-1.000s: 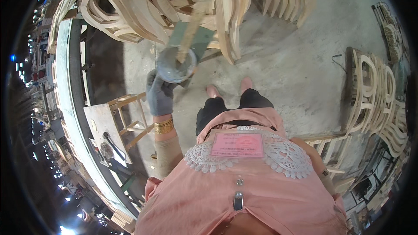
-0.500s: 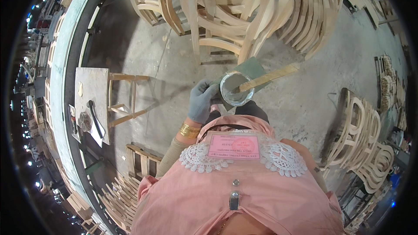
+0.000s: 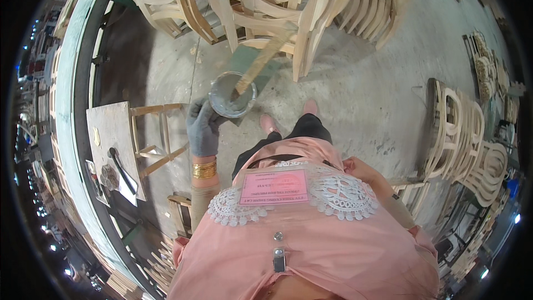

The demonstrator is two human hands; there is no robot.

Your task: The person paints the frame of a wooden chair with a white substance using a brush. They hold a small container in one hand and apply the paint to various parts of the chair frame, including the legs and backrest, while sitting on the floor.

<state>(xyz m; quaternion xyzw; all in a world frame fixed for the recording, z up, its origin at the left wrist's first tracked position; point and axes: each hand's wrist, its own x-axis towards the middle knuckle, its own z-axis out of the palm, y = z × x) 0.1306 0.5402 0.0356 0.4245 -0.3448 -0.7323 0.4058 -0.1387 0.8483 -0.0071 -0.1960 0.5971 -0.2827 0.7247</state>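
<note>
My left hand (image 3: 204,129), in a grey glove, grips a round tub (image 3: 232,113) of greyish paste at its left side. A flat wooden stick (image 3: 266,55) stands tilted in the tub, its far end blurred. Behind the tub shows a dark green flat piece (image 3: 244,58); whether my left hand also holds it is hidden. My bare right hand (image 3: 360,169) is at the right side of my pink apron (image 3: 333,233), its fingers curled in. Anything inside those fingers is out of sight.
Pale wooden chair frames (image 3: 311,16) stand close together ahead. More curved frames (image 3: 452,133) lean at the right. On my left a small wooden table (image 3: 114,139) holds a dark-handled tool (image 3: 123,169), beside a long pale green-edged bench (image 3: 69,100). The floor is concrete (image 3: 366,94).
My left hand has moved left with the tub and stick. My right hand has come into view beside the apron. The surroundings have shifted, and my shoes now show.
</note>
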